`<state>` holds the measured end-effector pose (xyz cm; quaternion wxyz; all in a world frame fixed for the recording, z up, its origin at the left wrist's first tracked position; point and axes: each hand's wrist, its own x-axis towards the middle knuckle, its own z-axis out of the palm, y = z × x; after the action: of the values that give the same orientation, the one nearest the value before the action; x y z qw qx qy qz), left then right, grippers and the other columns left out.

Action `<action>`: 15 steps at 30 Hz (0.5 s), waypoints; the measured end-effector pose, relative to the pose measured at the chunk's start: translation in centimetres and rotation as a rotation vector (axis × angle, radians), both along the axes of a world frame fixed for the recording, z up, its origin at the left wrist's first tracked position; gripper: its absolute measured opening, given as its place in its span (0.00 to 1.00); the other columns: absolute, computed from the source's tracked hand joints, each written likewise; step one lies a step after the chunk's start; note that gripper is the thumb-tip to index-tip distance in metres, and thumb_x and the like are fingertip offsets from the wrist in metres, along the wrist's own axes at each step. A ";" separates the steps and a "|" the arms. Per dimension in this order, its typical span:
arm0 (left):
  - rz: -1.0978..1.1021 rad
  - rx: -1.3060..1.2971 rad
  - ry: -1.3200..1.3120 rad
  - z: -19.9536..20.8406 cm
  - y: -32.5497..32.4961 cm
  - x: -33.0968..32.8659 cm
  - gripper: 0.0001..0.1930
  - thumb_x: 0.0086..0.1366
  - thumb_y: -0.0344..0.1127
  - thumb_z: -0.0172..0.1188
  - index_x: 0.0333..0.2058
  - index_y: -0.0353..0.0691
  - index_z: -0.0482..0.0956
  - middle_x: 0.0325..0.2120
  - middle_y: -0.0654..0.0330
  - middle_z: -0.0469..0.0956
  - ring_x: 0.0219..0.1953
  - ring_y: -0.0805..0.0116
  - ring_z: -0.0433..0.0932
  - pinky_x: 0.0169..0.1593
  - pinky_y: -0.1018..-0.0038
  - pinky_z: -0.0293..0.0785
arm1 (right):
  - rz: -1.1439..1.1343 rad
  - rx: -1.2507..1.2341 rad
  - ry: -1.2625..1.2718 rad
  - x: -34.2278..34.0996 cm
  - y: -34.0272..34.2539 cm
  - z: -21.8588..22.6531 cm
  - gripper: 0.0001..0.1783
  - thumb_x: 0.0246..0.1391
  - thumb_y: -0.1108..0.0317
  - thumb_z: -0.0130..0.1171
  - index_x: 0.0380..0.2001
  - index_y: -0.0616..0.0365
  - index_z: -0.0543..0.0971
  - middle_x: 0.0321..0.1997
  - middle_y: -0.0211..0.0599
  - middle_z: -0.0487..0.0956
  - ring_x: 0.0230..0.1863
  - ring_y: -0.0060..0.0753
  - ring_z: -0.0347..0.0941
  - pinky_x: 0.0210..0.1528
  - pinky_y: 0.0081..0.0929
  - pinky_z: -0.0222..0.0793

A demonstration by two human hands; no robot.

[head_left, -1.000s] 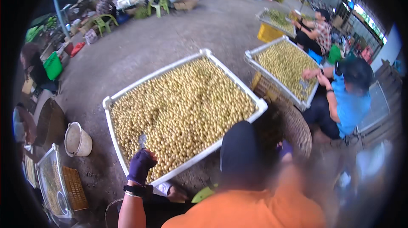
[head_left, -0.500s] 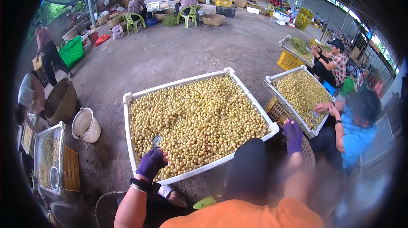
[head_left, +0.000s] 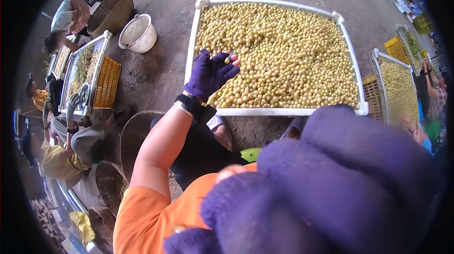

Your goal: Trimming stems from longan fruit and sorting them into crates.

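Observation:
My left hand, in a purple glove with bare fingertips, is over the left side of a white-rimmed tray. Its fingers are bent around a small round fruit near their tips. Many pale yellow-green fruits fill the tray. Very close to the camera, my right hand looms large in the same kind of purple glove. It is blurred and covers the lower right. Its fingers look bent, but what they hold, if anything, cannot be made out.
A white bucket and a large woven basket stand left of the tray. Beyond them are another fruit tray on an orange crate and several people. At right stands one more fruit tray, with people beside it.
The view has swung left and down. My right hand has come up close to the camera from beside the tray. My left hand has turned and now shows a fruit at its fingertips.

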<state>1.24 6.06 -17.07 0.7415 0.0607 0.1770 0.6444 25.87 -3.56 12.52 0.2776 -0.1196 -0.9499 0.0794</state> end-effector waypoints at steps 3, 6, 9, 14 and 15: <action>0.010 0.012 -0.092 0.1 -0.2 -0.2 0.22 0.69 0.43 0.45 0.50 0.26 0.64 0.52 0.40 0.67 0.55 0.43 0.69 0.61 0.52 0.64 | 0.054 -0.020 -0.042 -0.8 -0.2 -0.6 0.14 0.46 0.76 0.59 0.40 0.61 0.77 0.36 0.41 0.77 0.32 0.33 0.75 0.35 0.29 0.72; 0.092 -0.008 -0.005 0.4 -0.1 -0.1 0.15 0.66 0.29 0.47 0.48 0.26 0.65 0.48 0.42 0.70 0.54 0.46 0.69 0.62 0.54 0.64 | 0.065 -0.052 -0.070 -0.5 0.2 -1.0 0.14 0.47 0.76 0.59 0.41 0.61 0.77 0.36 0.42 0.77 0.33 0.34 0.75 0.36 0.28 0.72; 0.150 -0.048 0.018 0.9 0.1 0.4 0.13 0.65 0.25 0.47 0.48 0.27 0.65 0.46 0.44 0.71 0.53 0.50 0.71 0.60 0.57 0.68 | 0.004 -0.133 -0.035 0.7 1.7 -1.5 0.15 0.48 0.75 0.59 0.42 0.61 0.77 0.36 0.43 0.78 0.33 0.35 0.76 0.36 0.28 0.72; 0.096 0.067 0.090 0.8 -0.2 0.7 0.14 0.66 0.26 0.50 0.49 0.32 0.65 0.44 0.50 0.73 0.47 0.58 0.75 0.55 0.66 0.73 | -0.297 -0.698 0.172 2.3 7.3 -8.0 0.15 0.49 0.73 0.60 0.44 0.61 0.78 0.36 0.45 0.79 0.32 0.36 0.76 0.36 0.26 0.71; 0.081 0.099 0.161 0.6 -0.1 0.7 0.14 0.65 0.26 0.51 0.49 0.32 0.65 0.44 0.50 0.73 0.46 0.59 0.76 0.55 0.67 0.73 | -0.340 -0.812 0.215 2.1 8.8 -10.3 0.16 0.50 0.72 0.60 0.44 0.61 0.78 0.36 0.45 0.79 0.32 0.35 0.77 0.35 0.25 0.71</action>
<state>1.95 5.96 -16.45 0.6943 0.1417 0.2062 0.6748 27.99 5.26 2.17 0.3143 -0.3642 -0.7746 0.4106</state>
